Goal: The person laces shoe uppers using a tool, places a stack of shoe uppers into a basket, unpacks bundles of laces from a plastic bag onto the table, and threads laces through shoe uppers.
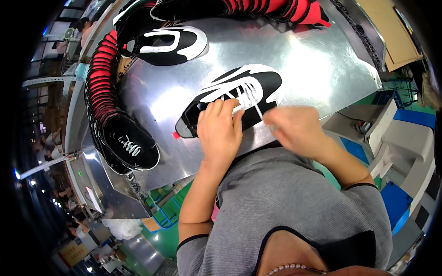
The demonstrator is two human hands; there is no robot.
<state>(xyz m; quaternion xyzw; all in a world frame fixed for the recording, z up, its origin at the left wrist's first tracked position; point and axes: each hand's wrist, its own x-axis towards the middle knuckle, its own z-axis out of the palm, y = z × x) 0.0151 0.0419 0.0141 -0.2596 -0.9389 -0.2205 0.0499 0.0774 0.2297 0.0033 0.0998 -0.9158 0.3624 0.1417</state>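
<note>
Currently; shoe upper (231, 85) black-and-white; lace (258, 112) white; heel tab (176, 135) red

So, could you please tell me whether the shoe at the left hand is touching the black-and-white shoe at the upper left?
Apart. The head view shows bare metal tabletop between the shoe at the left hand and the upper-left shoe.
</note>
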